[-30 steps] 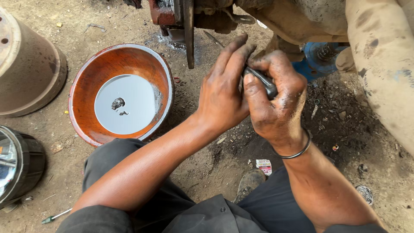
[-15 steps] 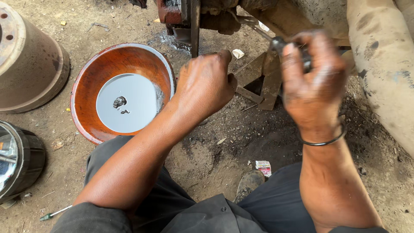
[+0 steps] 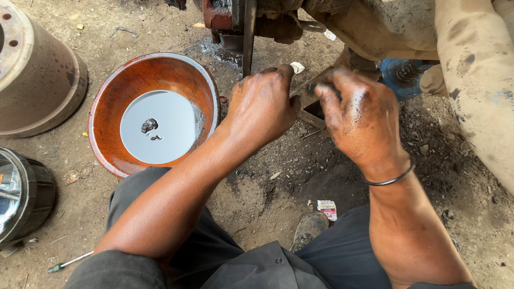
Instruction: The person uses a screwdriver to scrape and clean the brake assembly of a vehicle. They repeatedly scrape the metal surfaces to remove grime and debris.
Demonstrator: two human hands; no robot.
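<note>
The orange bowl at 9 o'clock holds grey liquid and dark bits. The left hand rests half-curled, its hold hidden. The right hand is closed around a dark part.

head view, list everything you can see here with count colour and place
bowl: 1, orange-brown, grey liquid inside, left of centre
brake drum: 1, rusty brown, top left
round black part: 1, left edge
screwdriver: 1, green handle, bottom left
metal bracket: 1, dirty, between the hands
blue part: 1, upper right
small packet: 1, white and red, ground at centre
left hand: greasy, on bracket
right hand: greasy, black bangle
</note>
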